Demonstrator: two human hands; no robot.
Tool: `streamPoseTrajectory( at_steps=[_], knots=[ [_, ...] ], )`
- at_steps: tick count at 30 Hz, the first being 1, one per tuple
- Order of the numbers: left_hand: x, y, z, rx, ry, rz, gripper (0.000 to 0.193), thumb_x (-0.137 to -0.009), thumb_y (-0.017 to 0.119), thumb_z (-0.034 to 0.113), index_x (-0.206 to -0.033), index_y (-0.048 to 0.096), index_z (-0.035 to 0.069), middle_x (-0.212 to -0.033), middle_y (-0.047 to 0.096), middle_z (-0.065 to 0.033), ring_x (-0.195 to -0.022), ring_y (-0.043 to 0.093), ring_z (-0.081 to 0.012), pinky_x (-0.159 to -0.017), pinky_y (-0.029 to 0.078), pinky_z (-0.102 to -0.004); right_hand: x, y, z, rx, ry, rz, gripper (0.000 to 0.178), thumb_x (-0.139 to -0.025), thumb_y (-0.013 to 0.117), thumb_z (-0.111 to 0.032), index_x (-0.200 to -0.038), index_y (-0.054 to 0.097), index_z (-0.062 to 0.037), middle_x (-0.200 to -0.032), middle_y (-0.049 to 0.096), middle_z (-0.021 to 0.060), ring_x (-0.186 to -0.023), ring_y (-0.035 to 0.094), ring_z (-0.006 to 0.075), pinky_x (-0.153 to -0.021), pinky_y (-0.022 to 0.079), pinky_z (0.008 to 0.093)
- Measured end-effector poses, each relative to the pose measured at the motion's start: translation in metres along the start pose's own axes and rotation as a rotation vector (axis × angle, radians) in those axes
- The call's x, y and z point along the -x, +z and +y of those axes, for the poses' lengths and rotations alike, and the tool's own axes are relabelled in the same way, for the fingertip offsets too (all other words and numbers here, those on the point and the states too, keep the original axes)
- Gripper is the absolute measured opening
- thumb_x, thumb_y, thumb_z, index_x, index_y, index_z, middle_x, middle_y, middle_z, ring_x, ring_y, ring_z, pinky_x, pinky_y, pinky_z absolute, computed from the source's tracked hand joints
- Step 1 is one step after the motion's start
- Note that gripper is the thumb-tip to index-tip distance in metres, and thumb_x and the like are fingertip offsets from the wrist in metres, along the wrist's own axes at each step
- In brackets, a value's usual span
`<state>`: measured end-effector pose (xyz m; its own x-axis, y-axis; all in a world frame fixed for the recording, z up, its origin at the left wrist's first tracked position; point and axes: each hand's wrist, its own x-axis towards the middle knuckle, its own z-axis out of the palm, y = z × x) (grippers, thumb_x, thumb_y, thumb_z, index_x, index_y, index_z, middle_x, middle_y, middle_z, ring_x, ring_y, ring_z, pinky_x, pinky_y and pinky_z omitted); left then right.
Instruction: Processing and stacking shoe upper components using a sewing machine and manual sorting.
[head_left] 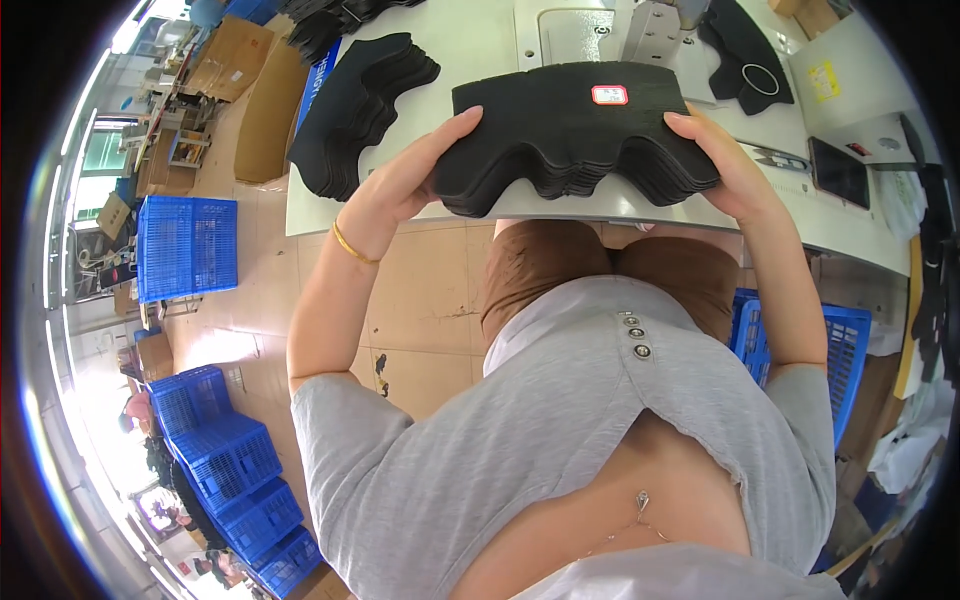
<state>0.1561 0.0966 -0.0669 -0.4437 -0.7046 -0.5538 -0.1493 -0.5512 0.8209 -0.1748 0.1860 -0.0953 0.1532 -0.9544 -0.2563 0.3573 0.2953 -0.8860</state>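
Note:
Between my hands is a thick stack of black cut pieces (560,120) with a wavy near edge and a small red-bordered white sticker (609,95) on top. My left hand (412,165) grips its left end, thumb on the top piece and fingers hidden behind the edge. At the right end my right hand (728,168) holds it the same way. The stack is over the front of the white table (470,45). To its left lies a second stack of similar black pieces (365,105).
A sewing machine (655,35) stands behind the stack. Right of it are a black piece with a ring outline (750,65), a phone (838,170) and small metal tools (775,158). Blue crates (188,245) stand on the floor at left, another blue crate (845,350) by my right elbow. Cardboard boxes (228,60) are at far left.

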Motion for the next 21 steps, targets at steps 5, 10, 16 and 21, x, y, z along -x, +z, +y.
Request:
streamPoseTrajectory(
  at_steps=[5, 10, 16, 21],
  knots=[
    [0.012, -0.001, 0.002, 0.032, 0.092, -0.053, 0.052, -0.095, 0.061, 0.046, -0.127, 0.062, 0.006, -0.115, 0.069, -0.0040, -0.098, 0.066, -0.0097, -0.081, 0.053, -0.0236, -0.004, 0.002, 0.001, -0.008, 0.021, -0.049, 0.044, -0.094, 0.064, -0.035, -0.122, 0.058, -0.0025, -0.112, 0.066, 0.0035, -0.097, 0.062, 0.0099, -0.083, 0.050, 0.0261],
    [0.023, 0.008, 0.008, 0.082, 0.117, -0.120, 0.058, -0.093, 0.060, 0.051, -0.128, 0.061, 0.004, -0.118, 0.069, -0.0061, -0.101, 0.068, -0.0146, -0.083, 0.054, -0.0242, 0.000, 0.001, -0.002, -0.065, 0.143, -0.031, 0.047, -0.094, 0.063, -0.043, -0.121, 0.061, -0.0052, -0.107, 0.068, 0.0032, -0.091, 0.064, 0.0100, -0.078, 0.051, 0.0266],
    [-0.004, -0.022, 0.003, 0.132, -0.192, -0.112, 0.044, -0.098, 0.058, 0.038, -0.123, 0.064, 0.002, -0.115, 0.070, -0.0086, -0.100, 0.069, -0.0152, -0.090, 0.056, -0.0308, -0.004, -0.011, -0.009, -0.005, 0.247, -0.034, 0.057, -0.096, 0.056, -0.052, -0.134, 0.056, -0.0087, -0.124, 0.065, 0.0076, -0.108, 0.063, 0.0169, -0.094, 0.050, 0.0339],
    [-0.005, -0.024, 0.001, 0.121, -0.202, -0.100, 0.048, -0.097, 0.059, 0.043, -0.122, 0.065, 0.002, -0.112, 0.071, -0.0074, -0.097, 0.069, -0.0148, -0.087, 0.056, -0.0295, -0.007, -0.004, -0.006, 0.010, 0.211, 0.031, 0.063, -0.094, 0.055, -0.058, -0.133, 0.058, -0.0080, -0.121, 0.066, 0.0088, -0.104, 0.065, 0.0169, -0.088, 0.053, 0.0326]
  ],
)
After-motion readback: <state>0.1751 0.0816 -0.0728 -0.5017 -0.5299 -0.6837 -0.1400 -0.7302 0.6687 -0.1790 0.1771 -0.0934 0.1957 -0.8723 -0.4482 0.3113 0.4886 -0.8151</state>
